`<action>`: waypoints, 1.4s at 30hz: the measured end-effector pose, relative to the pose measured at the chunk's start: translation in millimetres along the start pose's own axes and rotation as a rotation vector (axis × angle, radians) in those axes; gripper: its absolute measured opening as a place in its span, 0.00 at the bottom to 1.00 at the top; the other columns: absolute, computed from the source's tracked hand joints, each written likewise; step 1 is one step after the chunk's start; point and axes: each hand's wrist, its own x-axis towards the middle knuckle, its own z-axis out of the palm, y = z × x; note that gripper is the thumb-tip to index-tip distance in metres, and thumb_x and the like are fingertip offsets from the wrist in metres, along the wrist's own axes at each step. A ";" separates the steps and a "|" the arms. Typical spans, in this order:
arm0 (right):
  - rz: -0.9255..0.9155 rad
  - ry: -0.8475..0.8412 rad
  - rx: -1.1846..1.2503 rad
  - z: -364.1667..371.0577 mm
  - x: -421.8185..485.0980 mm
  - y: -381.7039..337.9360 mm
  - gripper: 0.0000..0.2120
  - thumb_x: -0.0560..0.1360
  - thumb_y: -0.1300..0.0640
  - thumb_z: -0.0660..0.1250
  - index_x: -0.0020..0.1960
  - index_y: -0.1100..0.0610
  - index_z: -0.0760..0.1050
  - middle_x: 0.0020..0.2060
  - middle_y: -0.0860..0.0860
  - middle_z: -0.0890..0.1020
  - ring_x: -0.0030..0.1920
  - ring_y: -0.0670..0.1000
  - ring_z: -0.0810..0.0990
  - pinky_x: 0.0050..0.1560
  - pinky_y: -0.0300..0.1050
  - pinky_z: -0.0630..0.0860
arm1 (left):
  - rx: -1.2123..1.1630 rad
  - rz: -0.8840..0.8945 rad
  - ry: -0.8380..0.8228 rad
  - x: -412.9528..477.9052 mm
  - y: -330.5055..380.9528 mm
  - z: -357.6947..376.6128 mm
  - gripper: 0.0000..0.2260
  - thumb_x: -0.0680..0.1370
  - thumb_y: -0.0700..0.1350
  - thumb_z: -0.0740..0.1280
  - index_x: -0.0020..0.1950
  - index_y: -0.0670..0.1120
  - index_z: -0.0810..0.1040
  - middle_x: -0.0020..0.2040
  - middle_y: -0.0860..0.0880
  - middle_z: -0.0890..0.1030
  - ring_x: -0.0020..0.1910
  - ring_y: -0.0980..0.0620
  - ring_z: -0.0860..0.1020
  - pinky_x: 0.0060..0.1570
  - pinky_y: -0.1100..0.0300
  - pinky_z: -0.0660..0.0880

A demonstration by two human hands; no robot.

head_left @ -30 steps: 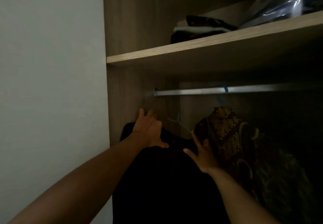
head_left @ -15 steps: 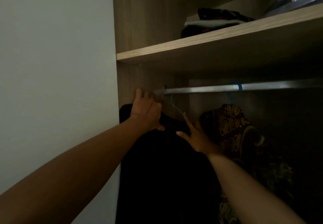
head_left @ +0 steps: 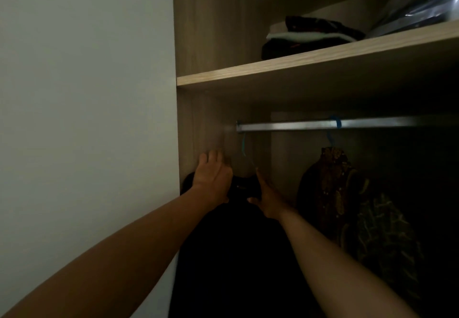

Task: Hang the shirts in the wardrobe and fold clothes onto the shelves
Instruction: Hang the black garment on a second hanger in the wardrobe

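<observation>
A black shirt (head_left: 238, 255) hangs on a blue hanger (head_left: 244, 146) at the left end of the metal rail (head_left: 298, 126). The hanger's hook reaches up to the rail; whether it sits over it I cannot tell. My left hand (head_left: 213, 178) grips the shirt's left shoulder, fingers over the top and thumb against the front. My right hand (head_left: 267, 198) touches the collar area with straight fingers and a spread thumb. A brown and gold patterned shirt (head_left: 332, 186) hangs on a second blue hanger (head_left: 335, 122) further right.
The wooden shelf (head_left: 285, 68) above the rail carries folded clothes (head_left: 310, 37) and a plastic bag (head_left: 422, 2). The wardrobe's side panel (head_left: 198, 124) is just left of my left hand, and a pale wall (head_left: 87, 119) fills the left.
Both hands have lifted the black shirt up and toward the left end of the rail. The hanger's hook has risen from below the rail up to it.
</observation>
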 end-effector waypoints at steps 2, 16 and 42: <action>-0.006 0.021 0.001 -1.5 -2.4 -5.7 0.47 0.76 0.61 0.71 0.81 0.53 0.40 0.79 0.57 0.56 0.78 0.57 0.58 0.75 0.45 0.60 | -0.088 0.017 -0.034 -3.9 1.0 0.8 0.32 0.70 0.60 0.74 0.67 0.43 0.72 0.66 0.40 0.69 0.65 0.41 0.66 0.64 0.47 0.63; 0.112 0.367 -0.192 -125.0 -52.0 -111.0 0.30 0.81 0.52 0.61 0.80 0.49 0.53 0.76 0.56 0.63 0.74 0.60 0.66 0.71 0.57 0.67 | -0.244 0.095 0.136 -36.1 0.0 -55.4 0.42 0.66 0.70 0.70 0.73 0.47 0.68 0.68 0.40 0.70 0.66 0.39 0.69 0.64 0.44 0.66; 0.274 0.506 0.343 -159.1 -80.9 -12.5 0.37 0.62 0.45 0.76 0.70 0.54 0.74 0.62 0.55 0.81 0.60 0.54 0.80 0.65 0.53 0.76 | -0.391 0.402 0.028 -34.4 61.5 -115.8 0.37 0.72 0.62 0.71 0.77 0.58 0.59 0.66 0.48 0.76 0.67 0.43 0.72 0.66 0.33 0.59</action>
